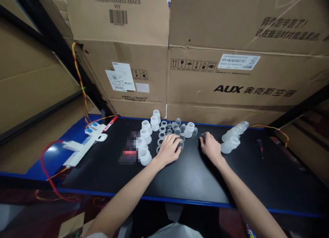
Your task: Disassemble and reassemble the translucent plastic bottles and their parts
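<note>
My left hand is above the middle of the table, its fingers apart, with a clear domed cap at the fingertips. My right hand is to its right, fingers curled round what looks like another clear cap, mostly hidden. Beyond the left hand lie several clear domed caps and a column of white rings. A translucent white bottle stands upright between the hands, farther back. More such bottles stand in a row left of the rings.
Right of my right hand is a group of white bottles, the rear ones with clear tops. A small screwdriver-like tool lies farther right. On the left are a power strip and a red marker. Large cardboard boxes wall off the back.
</note>
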### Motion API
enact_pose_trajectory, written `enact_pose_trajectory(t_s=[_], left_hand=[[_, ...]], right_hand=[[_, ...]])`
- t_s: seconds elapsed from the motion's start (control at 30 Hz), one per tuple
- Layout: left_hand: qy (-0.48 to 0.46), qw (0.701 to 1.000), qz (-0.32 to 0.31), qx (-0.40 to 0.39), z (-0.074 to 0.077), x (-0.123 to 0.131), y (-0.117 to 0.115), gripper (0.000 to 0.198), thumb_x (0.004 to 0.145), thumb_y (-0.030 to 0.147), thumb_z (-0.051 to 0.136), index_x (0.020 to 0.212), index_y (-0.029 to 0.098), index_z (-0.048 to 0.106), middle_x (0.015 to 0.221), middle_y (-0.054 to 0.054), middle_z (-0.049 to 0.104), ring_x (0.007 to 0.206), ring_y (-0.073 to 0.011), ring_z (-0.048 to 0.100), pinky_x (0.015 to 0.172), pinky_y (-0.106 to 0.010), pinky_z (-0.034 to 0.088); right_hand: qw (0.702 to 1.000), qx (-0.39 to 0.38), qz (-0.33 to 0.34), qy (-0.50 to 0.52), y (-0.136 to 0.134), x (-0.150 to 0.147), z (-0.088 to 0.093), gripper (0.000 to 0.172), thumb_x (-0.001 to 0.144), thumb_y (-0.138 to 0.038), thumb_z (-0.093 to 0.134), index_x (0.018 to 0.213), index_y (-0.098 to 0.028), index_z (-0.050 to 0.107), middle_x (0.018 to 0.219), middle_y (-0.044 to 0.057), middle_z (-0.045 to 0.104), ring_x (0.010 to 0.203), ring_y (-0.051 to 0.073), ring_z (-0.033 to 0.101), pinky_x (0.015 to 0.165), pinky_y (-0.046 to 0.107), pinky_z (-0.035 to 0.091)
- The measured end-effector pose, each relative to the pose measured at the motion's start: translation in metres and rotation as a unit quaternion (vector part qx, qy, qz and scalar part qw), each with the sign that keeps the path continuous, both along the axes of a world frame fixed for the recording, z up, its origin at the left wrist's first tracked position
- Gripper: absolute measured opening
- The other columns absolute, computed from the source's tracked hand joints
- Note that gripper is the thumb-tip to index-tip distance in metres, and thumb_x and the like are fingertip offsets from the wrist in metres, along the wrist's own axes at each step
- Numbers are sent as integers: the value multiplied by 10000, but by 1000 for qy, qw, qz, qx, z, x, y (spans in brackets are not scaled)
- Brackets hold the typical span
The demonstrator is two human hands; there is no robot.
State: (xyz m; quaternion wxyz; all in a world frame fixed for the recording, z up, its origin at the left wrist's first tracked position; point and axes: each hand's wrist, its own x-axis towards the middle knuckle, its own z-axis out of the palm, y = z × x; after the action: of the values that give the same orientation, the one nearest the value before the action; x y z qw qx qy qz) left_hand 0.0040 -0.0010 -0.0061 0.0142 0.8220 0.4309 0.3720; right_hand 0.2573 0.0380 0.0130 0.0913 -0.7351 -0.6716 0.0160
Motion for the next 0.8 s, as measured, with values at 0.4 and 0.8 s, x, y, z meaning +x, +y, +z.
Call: enact_pose_trajectory(t_s=[0.4, 0.8], left_hand=[[11, 998, -19, 55, 4, 2, 0, 314, 980, 210, 651, 1284, 207, 731, 1336, -145, 721, 1303, -343, 623, 1193, -597, 469], [153, 964, -151, 159, 15, 28, -19, 295, 1048, 203, 581, 1287, 224, 752, 1262, -86, 762, 1248, -244, 659, 1187, -422, 469]], right_hand=[[990, 77, 13, 116, 15, 13, -15, 322, 1104, -434, 496, 1233, -190, 663, 1104, 144, 766, 974, 316, 733, 781, 363, 478], [835, 162, 65, 522, -30, -35, -39, 628, 893, -791, 707, 1101, -200, 671, 845, 31, 688, 698, 191, 617, 631, 307, 504]])
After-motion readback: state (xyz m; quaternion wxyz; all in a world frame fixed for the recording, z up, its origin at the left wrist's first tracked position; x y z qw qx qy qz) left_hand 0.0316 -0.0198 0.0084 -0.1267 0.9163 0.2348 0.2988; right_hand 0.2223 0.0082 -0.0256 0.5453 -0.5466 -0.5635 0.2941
